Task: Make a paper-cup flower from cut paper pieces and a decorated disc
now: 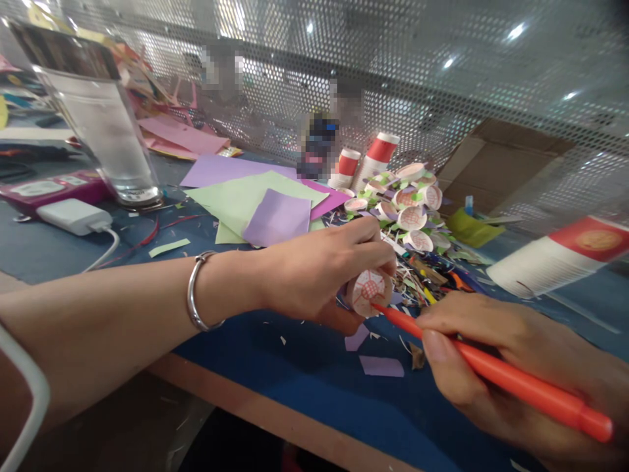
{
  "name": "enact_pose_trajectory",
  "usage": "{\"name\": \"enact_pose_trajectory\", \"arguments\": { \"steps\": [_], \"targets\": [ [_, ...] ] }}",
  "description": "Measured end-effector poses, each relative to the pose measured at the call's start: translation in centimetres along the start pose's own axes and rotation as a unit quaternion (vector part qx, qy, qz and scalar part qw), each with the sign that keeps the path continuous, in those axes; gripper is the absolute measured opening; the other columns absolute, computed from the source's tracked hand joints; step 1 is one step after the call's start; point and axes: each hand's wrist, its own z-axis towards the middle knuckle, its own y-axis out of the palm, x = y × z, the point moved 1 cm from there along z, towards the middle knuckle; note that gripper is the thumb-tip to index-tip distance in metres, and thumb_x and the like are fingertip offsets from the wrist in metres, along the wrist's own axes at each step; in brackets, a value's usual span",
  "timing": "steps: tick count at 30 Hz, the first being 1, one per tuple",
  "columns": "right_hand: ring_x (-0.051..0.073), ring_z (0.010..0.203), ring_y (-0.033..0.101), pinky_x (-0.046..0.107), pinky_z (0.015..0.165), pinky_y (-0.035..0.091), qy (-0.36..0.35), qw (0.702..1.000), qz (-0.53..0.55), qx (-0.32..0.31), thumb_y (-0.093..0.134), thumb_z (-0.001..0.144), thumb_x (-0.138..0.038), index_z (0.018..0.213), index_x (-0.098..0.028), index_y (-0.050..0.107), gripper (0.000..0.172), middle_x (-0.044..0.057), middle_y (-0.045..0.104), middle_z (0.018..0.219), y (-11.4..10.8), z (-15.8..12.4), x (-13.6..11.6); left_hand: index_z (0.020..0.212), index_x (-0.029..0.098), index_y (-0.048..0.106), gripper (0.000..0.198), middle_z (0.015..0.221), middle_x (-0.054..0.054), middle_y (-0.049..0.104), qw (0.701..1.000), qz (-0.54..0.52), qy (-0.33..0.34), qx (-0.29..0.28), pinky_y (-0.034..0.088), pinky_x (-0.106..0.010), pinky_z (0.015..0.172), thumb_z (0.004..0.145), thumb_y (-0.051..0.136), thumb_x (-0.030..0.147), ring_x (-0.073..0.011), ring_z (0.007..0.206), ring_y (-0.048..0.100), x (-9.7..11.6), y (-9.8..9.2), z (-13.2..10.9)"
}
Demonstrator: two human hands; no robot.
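Note:
My left hand point(314, 272), with a silver bangle on its wrist, is closed around a small paper cup point(369, 292) lying on its side, its round bottom facing me and carrying a red drawn pattern. My right hand point(496, 357) is closed on an orange-red pen point(506, 380), whose tip touches the cup's bottom. Both hands hover just above the blue table mat point(314, 387). Behind the cup lies a pile of decorated paper cups point(410, 206) with green and purple paper bits.
Green and purple paper sheets point(260, 203) lie at the middle. A glass of water point(105, 131), a white charger point(73, 215) and a pink box stand at left. Red-and-white cup stacks point(555, 259) lie at right and at the back. A perforated metal screen closes off the rear. Paper scraps litter the mat.

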Motion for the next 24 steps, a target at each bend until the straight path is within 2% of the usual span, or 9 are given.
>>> {"name": "enact_pose_trajectory", "arguments": {
  "steps": [2,5,7,8,9,13,17,22,24],
  "targets": [
    [0.017,0.067,0.076,0.025,0.074,0.062,-0.058,0.997,-0.011,0.049,0.062,0.087,-0.019,0.089,-0.024,0.065,0.007,-0.001,0.077,0.074,-0.1,0.2,-0.4,0.122,0.012,0.060,0.049,0.122,-0.017,0.059,1.000,-0.004,-0.001,0.000,0.052,-0.036,0.089,0.076,0.077,0.016,-0.0253,0.105,0.060,-0.1,0.0,0.0],
    [0.013,0.064,0.075,0.019,0.068,0.061,-0.157,0.987,0.015,-0.021,0.065,0.084,-0.016,0.087,-0.026,0.065,0.010,-0.005,0.076,0.072,-0.1,0.3,-0.2,0.122,0.015,0.060,0.049,0.122,-0.016,0.059,1.000,-0.006,-0.004,0.002,0.052,-0.036,0.088,0.076,0.077,0.017,-0.0254,0.106,0.060,-0.1,0.0,0.0],
    [0.015,0.063,0.074,0.024,0.069,0.062,-0.079,0.996,0.001,0.028,0.058,0.087,-0.016,0.085,-0.026,0.064,0.012,-0.004,0.076,0.071,-0.2,0.3,0.2,0.124,0.014,0.059,0.052,0.122,-0.016,0.058,1.000,-0.005,-0.006,-0.001,0.052,-0.037,0.090,0.076,0.079,0.018,-0.0259,0.107,0.059,-0.1,-0.1,0.0],
    [0.014,0.063,0.074,0.021,0.066,0.062,-0.110,0.993,0.009,-0.029,0.062,0.086,-0.018,0.086,-0.028,0.064,0.010,-0.006,0.076,0.073,-0.1,0.2,0.2,0.124,0.012,0.059,0.052,0.122,-0.017,0.058,1.000,-0.003,-0.005,-0.002,0.052,-0.038,0.090,0.076,0.079,0.018,-0.0261,0.107,0.059,-0.1,-0.1,0.0],
    [0.013,0.062,0.074,0.021,0.066,0.062,-0.122,0.992,0.010,-0.038,0.064,0.084,-0.017,0.088,-0.029,0.064,0.012,-0.007,0.077,0.074,0.0,0.0,0.1,0.124,0.011,0.059,0.053,0.122,-0.017,0.058,1.000,0.000,-0.003,-0.004,0.052,-0.038,0.091,0.076,0.079,0.019,-0.0263,0.108,0.059,-0.1,-0.2,0.0],
    [0.016,0.064,0.074,0.026,0.068,0.063,-0.075,0.996,0.023,0.042,0.060,0.084,-0.014,0.090,-0.026,0.062,0.014,-0.003,0.076,0.072,0.3,0.1,-0.7,0.125,0.009,0.058,0.054,0.121,-0.018,0.058,1.000,0.014,0.027,0.001,0.052,-0.040,0.093,0.077,0.080,0.021,-0.0276,0.110,0.058,-0.1,-0.2,0.0],
    [0.014,0.059,0.073,0.020,0.067,0.061,-0.093,0.994,0.025,0.049,0.057,0.084,-0.013,0.085,-0.024,0.061,0.012,-0.002,0.074,0.066,0.1,0.9,-1.3,0.124,0.010,0.056,0.051,0.122,-0.018,0.057,0.999,0.014,0.050,0.008,0.052,-0.041,0.095,0.079,0.077,0.019,-0.0277,0.112,0.058,0.0,-0.3,0.0],
    [0.015,0.059,0.074,0.023,0.067,0.062,-0.125,0.992,-0.009,0.021,0.060,0.084,-0.015,0.092,-0.027,0.060,0.015,-0.005,0.076,0.070,-0.2,0.6,-1.1,0.124,0.010,0.057,0.047,0.121,-0.019,0.057,0.998,0.015,0.065,0.009,0.052,-0.039,0.096,0.081,0.074,0.018,-0.0262,0.112,0.057,0.1,-0.3,0.0],
    [0.018,0.062,0.075,0.029,0.069,0.063,-0.058,0.998,-0.011,0.035,0.058,0.085,-0.017,0.093,-0.030,0.059,0.015,-0.005,0.077,0.072,0.0,0.0,-1.1,0.124,0.011,0.057,0.047,0.122,-0.018,0.057,0.998,0.017,0.062,0.002,0.051,-0.040,0.096,0.081,0.074,0.019,-0.0263,0.112,0.057,0.1,-0.3,0.1]
  ]
}}
